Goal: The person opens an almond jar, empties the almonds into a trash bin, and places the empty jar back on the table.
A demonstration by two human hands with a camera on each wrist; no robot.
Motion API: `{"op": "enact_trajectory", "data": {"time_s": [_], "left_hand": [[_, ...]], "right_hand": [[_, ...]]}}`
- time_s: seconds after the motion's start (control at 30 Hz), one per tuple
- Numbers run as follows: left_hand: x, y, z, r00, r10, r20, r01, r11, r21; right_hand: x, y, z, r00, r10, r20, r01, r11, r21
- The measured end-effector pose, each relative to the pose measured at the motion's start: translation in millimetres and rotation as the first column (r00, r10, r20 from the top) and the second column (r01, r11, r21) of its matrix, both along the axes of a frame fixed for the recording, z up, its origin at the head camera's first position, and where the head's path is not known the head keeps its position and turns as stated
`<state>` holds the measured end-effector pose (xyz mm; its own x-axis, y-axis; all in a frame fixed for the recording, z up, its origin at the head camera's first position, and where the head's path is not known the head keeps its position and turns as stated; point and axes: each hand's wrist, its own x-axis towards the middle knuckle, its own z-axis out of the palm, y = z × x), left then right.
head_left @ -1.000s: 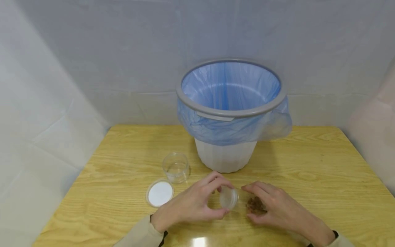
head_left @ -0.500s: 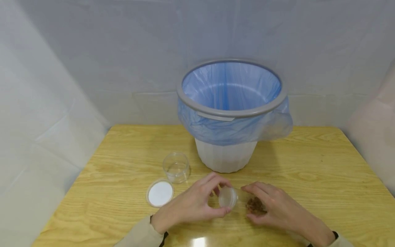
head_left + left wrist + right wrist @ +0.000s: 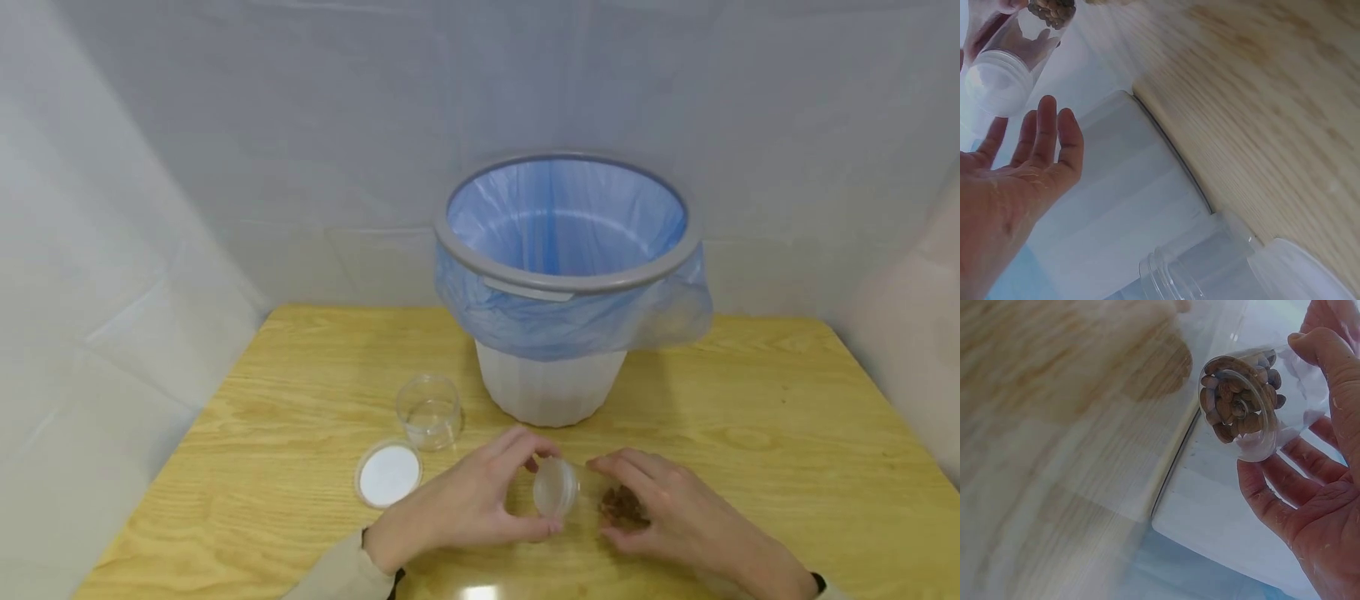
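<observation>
A clear plastic jar (image 3: 588, 490) lies on its side between the hands, with a translucent white lid (image 3: 554, 488) at its left end. Brown almond-like nuts (image 3: 1235, 403) have gathered at the jar's bottom end. My right hand (image 3: 675, 510) grips that end, thumb and fingers on opposite sides. Around the lid, my left hand (image 3: 476, 498) has its fingers and thumb spread. In the left wrist view the fingers (image 3: 1046, 134) look extended, with one tip right at the lid's edge.
An open clear container (image 3: 429, 414) stands on the wooden table (image 3: 315, 358) at left, beside a round white-centred lid (image 3: 390, 475). Behind the hands rises a white bin (image 3: 551, 392) lined with a blue bag (image 3: 570, 321). Pale sheeting (image 3: 337, 125) hangs at the back and sides.
My left thumb and fingers have spread wider off the jar's lid, which they held close before. The right hand keeps its grip. The head view has tipped slightly.
</observation>
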<state>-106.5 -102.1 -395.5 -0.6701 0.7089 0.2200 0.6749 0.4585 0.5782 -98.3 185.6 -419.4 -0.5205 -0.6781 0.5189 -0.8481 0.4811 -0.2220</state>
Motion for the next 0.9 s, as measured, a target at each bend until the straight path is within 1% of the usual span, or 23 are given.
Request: {"op": "enact_trajectory", "data": {"time_s": [0.07, 0.17, 0.23, 0.27, 0.4, 0.5, 0.63, 0.73, 0.9], "left_hand": [[-1.4, -0.1, -1.3, 0.997, -0.044, -0.067, 0.046, 0.999, 0.019], [-3.9, -0.1, -3.0, 0.979, -0.106, -0.173, 0.116, 0.992, 0.047], [-5.3, -0.4, -3.8, 0.966, -0.131, -0.221, 0.147, 0.987, 0.059], [-5.7, -0.6, -4.0, 0.964, -0.135, -0.229, 0.153, 0.986, 0.061], [-6.6, -1.2, -4.1, 0.966, -0.131, -0.225, 0.15, 0.986, 0.068], [-5.2, -1.2, -3.5, 0.978, -0.11, -0.18, 0.125, 0.989, 0.074], [-2.6, -0.4, -1.8, 0.992, -0.069, -0.108, 0.076, 0.995, 0.064], [-1.3, 0.3, -1.2, 0.995, -0.049, -0.087, 0.053, 0.997, 0.053], [-0.9, 1.1, -1.1, 0.997, -0.038, -0.07, 0.042, 0.998, 0.054]], "right_hand": [[0.3, 0.0, -0.4, 1.0, 0.0, 0.0, 0.0, 1.0, -0.004], [0.7, 0.0, -0.9, 1.0, -0.004, 0.002, 0.004, 1.0, 0.003], [1.0, -0.4, -0.9, 1.0, -0.005, 0.007, 0.005, 1.0, 0.008], [0.9, -0.7, -0.9, 1.0, -0.007, 0.002, 0.007, 1.0, 0.01], [-0.1, -1.4, -0.4, 1.0, -0.013, -0.014, 0.013, 1.0, 0.012], [-0.6, -1.0, 0.1, 1.0, -0.005, -0.01, 0.005, 1.0, 0.004], [-0.8, -1.0, 1.0, 1.0, 0.004, 0.01, -0.004, 1.0, 0.004], [-0.6, -1.2, 1.1, 1.0, -0.005, 0.01, 0.005, 1.0, 0.014], [-0.1, -1.4, 0.6, 1.0, -0.026, -0.003, 0.026, 0.999, 0.022]]}}
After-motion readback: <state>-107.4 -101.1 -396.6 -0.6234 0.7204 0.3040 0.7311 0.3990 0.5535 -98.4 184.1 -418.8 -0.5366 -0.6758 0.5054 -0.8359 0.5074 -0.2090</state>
